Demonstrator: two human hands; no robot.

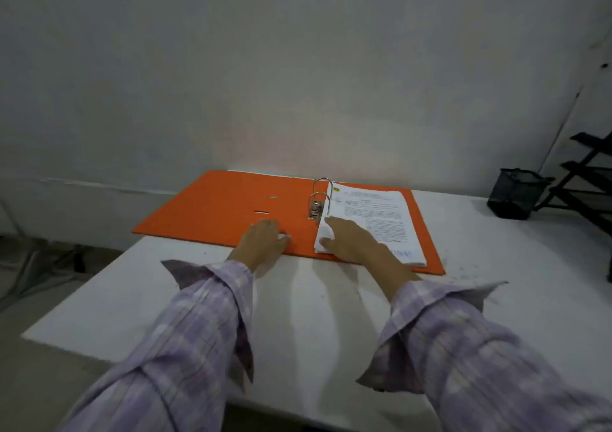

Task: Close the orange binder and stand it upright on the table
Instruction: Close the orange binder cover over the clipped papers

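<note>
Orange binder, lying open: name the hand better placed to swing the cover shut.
Left. The left hand rests on the empty cover of the orange binder; the right hand presses the paper stack.

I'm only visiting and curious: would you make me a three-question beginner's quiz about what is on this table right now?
1. True or false: the orange binder stands upright.
2. On what does the right hand rest?
A. the stack of papers
B. the black mesh pen holder
C. the bare white table
3. Fill in: the left hand lies on the binder's ____ cover.

Key: 1 false, it lies open and flat; 2 A; 3 left.
</note>
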